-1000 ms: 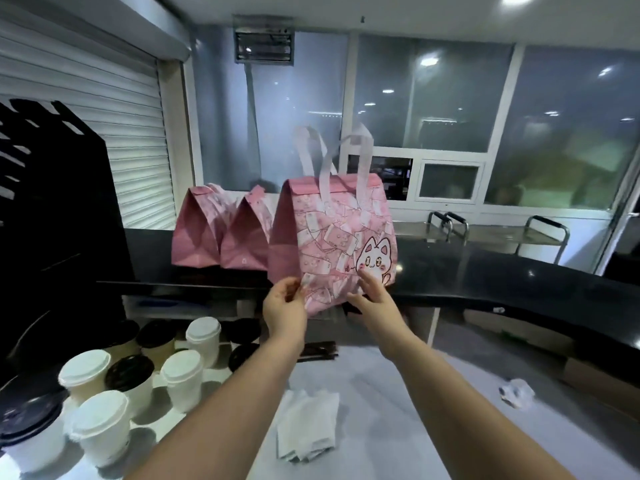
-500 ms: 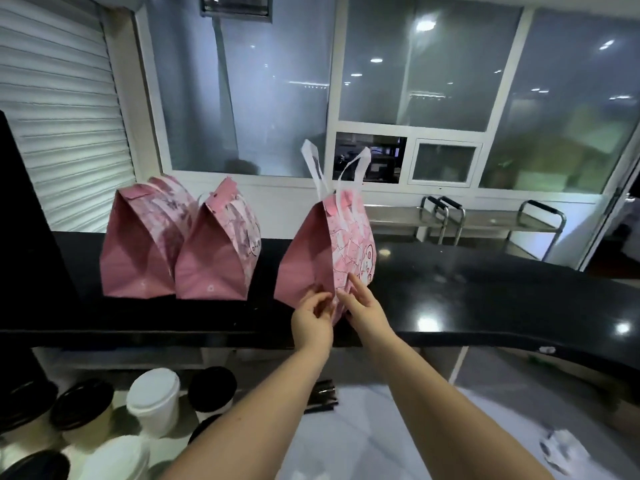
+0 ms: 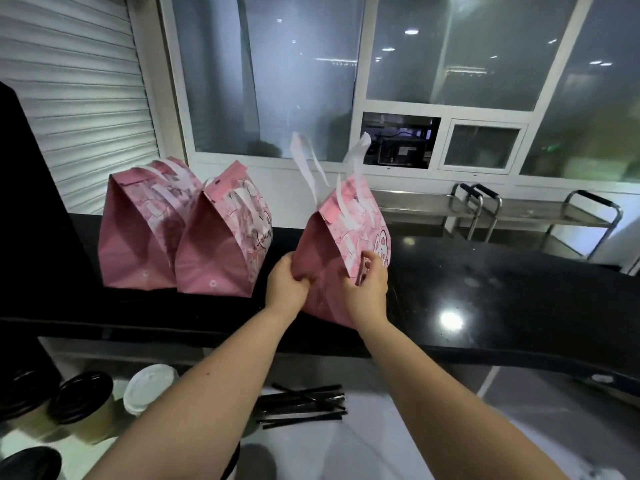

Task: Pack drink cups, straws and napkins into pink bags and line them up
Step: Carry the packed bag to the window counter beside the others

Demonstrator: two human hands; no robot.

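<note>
Both your hands are on the third pink bag (image 3: 332, 247), which is on the black counter (image 3: 502, 292) just right of the view's centre, its base close to the counter's near edge. Your left hand (image 3: 285, 284) grips the bag's plain side panel low down, at the bag's 8 o'clock, with the fingers curled into the pink material. Your right hand (image 3: 369, 289) pinches the printed front face at about the bag's 4 o'clock, fingers bent round the corner fold. The bag's top is folded closed, and its white handles (image 3: 351, 168) stick up and flare apart toward 12 o'clock. You cannot tell whether the base sits flat, since your hands partly cover the lower edge.

At the bag's 9 o'clock, apart from it, two more bags stand on the same counter. They are the middle pink bag (image 3: 216, 258) and, touching it at its own 9 o'clock, the leftmost pink bag (image 3: 133, 244). Both have closed tops and handles flopped over.

Below the counter, at 6 o'clock in the view, a loose heap of black straws (image 3: 301, 407) lies on the pale lower worktop (image 3: 346, 448) between your forearms. At 7 to 8 o'clock stand a white-lidded cup (image 3: 149, 386) and black-lidded cups (image 3: 81, 398), partly hidden by your left arm. A white roller shutter (image 3: 79, 84) fills 10 o'clock and windows (image 3: 304, 74) fill 12 o'clock. Steel trolleys (image 3: 485, 209) sit behind the counter at 2 o'clock.
</note>
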